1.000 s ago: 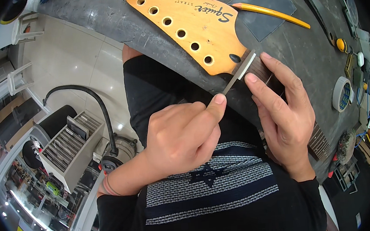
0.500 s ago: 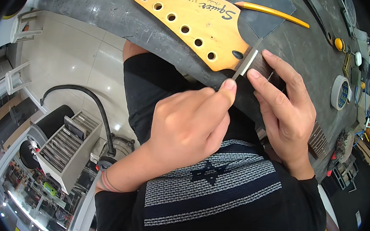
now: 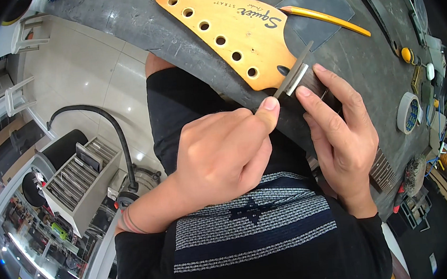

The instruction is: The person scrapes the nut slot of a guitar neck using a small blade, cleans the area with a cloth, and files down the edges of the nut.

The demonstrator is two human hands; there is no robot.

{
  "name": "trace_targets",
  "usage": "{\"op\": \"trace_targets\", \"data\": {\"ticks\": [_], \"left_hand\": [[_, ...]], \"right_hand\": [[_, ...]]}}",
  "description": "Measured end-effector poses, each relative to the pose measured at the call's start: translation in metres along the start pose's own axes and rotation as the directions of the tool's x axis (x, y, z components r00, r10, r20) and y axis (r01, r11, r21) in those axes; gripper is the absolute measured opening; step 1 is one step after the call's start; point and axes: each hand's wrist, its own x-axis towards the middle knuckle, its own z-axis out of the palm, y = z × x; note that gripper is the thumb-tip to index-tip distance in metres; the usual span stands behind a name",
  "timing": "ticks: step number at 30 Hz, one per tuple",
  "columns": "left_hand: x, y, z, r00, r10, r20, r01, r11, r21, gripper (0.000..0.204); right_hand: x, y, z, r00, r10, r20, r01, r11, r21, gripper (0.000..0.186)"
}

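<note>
A guitar neck lies slanting across the bench, its pale wooden headstock (image 3: 241, 37) pointing to the upper left and its dark fretted fingerboard (image 3: 381, 171) showing below my right wrist. Across the neck, at the base of the headstock, is a white guitar nut (image 3: 297, 80). My left hand (image 3: 224, 152) is closed, pinching the near end of a thin, flat metal file (image 3: 293, 72) that lies along the headstock side of the nut. My right hand (image 3: 342, 129) rests over the neck, its thumb and forefinger pressed at the nut's edge; its other fingers are partly hidden.
A yellow pencil (image 3: 327, 18) lies over a dark sheet of sandpaper (image 3: 318, 3) beyond the neck. To the right are a long dark tool (image 3: 371, 9), a tape roll (image 3: 408, 112) and assorted tools. A black hose (image 3: 119, 132) and a grey rack (image 3: 81, 178) stand at left.
The file has tilted and slid slightly toward me along the nut, with my left hand drawn a little down and left. My right hand stays at the nut.
</note>
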Motion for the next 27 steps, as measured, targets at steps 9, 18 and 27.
{"op": "trace_targets", "data": {"ticks": [9, 18, 27], "left_hand": [[-0.017, 0.001, -0.002, 0.998, 0.0, 0.06, -0.002, 1.0, 0.031, 0.037], [-0.01, -0.003, -0.002, 0.996, 0.011, 0.094, -0.012, 1.0, 0.018, 0.045], [-0.01, -0.004, -0.002, 0.996, 0.023, 0.084, -0.025, 1.0, 0.014, 0.046]], "right_hand": [[0.002, -0.002, 0.001, 1.0, -0.014, 0.005, 0.014, 0.999, -0.047, 0.056], [0.003, -0.005, 0.0, 1.0, 0.001, 0.009, 0.0, 0.998, -0.063, 0.053], [0.003, -0.005, 0.001, 1.0, -0.007, -0.004, 0.006, 0.998, -0.068, 0.052]]}}
